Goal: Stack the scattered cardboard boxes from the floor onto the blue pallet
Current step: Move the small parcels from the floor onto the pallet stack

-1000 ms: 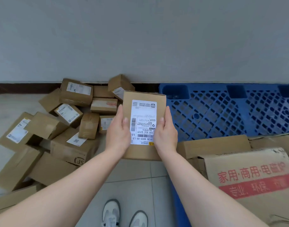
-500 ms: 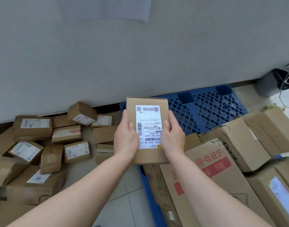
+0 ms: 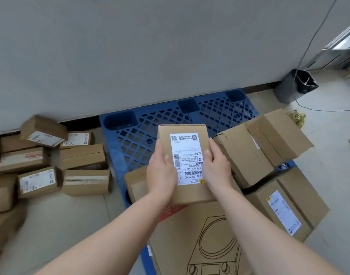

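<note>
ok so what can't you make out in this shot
Head view only:
label small print on the held box: too small.
the box's sides under the left hand and right hand: covered by fingers.
blue pallet near half: hidden by large boxes.
floor boxes at left edge: cut off, blurred.

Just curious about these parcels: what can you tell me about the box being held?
The held box is a small, flat carton of plain brown cardboard, closed. A white shipping label with barcodes and a QR code covers much of its upward face. It is held in the air, seen against the blue pallet. The left hand grips its left edge, the right hand its right edge, thumbs on top.
</note>
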A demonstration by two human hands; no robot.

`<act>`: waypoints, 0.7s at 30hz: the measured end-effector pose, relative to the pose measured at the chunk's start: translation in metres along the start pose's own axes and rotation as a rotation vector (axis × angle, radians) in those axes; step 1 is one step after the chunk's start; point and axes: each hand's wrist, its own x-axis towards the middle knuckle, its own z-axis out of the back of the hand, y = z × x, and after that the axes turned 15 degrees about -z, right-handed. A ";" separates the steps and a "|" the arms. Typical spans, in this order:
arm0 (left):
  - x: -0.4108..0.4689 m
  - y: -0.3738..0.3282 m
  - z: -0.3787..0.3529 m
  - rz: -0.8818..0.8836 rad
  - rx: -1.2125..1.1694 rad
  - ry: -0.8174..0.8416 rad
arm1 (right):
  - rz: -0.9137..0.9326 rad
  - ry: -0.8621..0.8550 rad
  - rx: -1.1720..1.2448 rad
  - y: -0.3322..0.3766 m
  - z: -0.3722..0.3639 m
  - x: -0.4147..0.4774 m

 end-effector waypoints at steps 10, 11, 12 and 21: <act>-0.009 -0.033 -0.091 0.000 -0.081 0.075 | -0.057 -0.040 0.001 -0.040 0.080 0.045; -0.009 -0.034 -0.097 0.002 -0.083 0.081 | -0.064 -0.042 0.007 -0.043 0.084 0.048; -0.010 -0.037 -0.103 0.000 -0.090 0.087 | -0.066 -0.046 0.014 -0.046 0.089 0.052; -0.008 -0.036 -0.175 0.004 -0.156 0.108 | -0.080 -0.048 0.002 -0.085 0.121 0.105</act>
